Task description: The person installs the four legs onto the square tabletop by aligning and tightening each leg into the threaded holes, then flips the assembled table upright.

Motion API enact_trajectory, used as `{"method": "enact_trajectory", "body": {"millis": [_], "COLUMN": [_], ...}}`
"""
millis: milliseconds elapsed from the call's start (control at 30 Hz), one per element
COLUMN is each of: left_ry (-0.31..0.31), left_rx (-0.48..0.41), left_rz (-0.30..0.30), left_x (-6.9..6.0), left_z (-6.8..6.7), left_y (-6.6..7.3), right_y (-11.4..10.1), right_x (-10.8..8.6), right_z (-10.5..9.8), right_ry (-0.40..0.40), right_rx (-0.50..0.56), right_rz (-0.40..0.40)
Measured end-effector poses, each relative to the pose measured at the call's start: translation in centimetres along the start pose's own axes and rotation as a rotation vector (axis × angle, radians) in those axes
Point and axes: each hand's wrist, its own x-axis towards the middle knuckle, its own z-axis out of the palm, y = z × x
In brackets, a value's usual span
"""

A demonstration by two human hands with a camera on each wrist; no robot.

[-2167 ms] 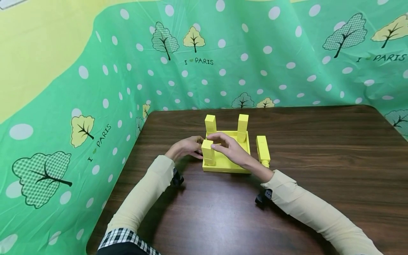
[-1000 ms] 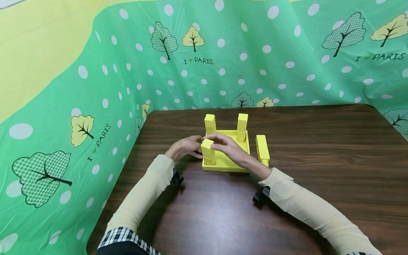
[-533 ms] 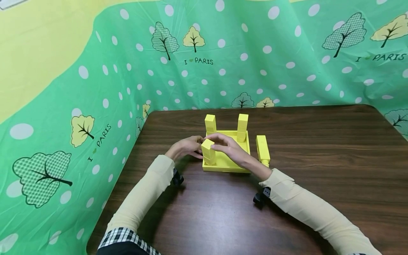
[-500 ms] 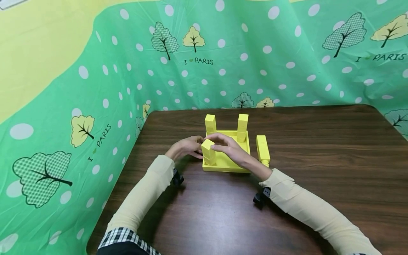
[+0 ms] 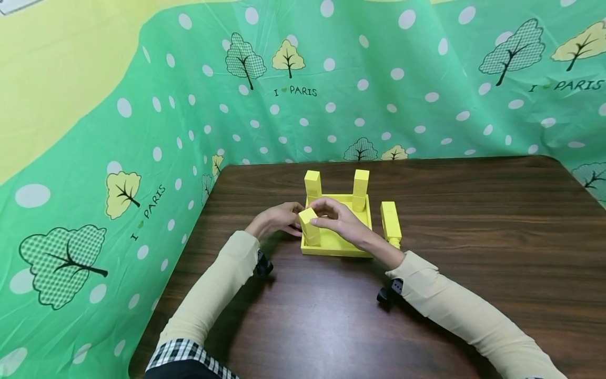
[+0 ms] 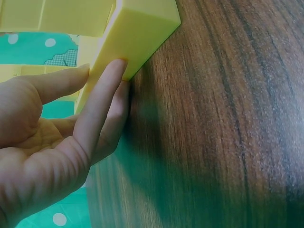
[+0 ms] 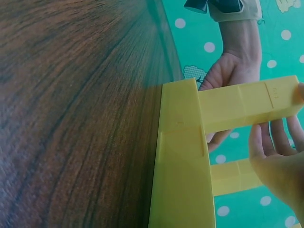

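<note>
A yellow square tray-like base point(image 5: 336, 251) lies on the table with upright yellow legs at three corners. My right hand point(image 5: 347, 225) holds the upper part of the near-left leg point(image 5: 310, 229), thumb on one side and fingers on the other; the leg leans slightly left. In the right wrist view, the fingers of my right hand point(image 7: 280, 156) lie along that leg point(image 7: 247, 102). My left hand point(image 5: 279, 217) is at the base's left side. The left wrist view shows my left hand point(image 6: 71, 123) with its fingertips against the base's outer wall point(image 6: 137, 42).
A separate yellow leg point(image 5: 390, 221) lies on the dark wooden table point(image 5: 473, 237) just right of the base. Two upright legs stand at the back, the left one point(image 5: 312, 183) and the right one point(image 5: 360, 188). Green printed cloth point(image 5: 379, 95) hangs behind and to the left.
The near-left leg has gone from upright to a slight leftward lean, and my right thumb has shifted slightly left with it. My left hand stays in place.
</note>
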Motion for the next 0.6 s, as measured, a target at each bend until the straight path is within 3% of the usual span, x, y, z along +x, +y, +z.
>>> {"method": "enact_trajectory", "body": {"millis": [400,600], "left_ry": [-0.004,-0.004], "left_rx": [0.006,0.011], "left_rz": [0.002,0.005], "left_x": [-0.15,-0.18], "left_z": [-0.03,-0.05], "left_y": [0.02,0.03], "right_y": [0.11,-0.01], "right_x": [0.03,-0.03], "right_z": [0.01,0.18], "right_ry": [0.039,0.059], "right_rx": [-0.043,-0.123], "right_rz": [0.003,-0.036]}}
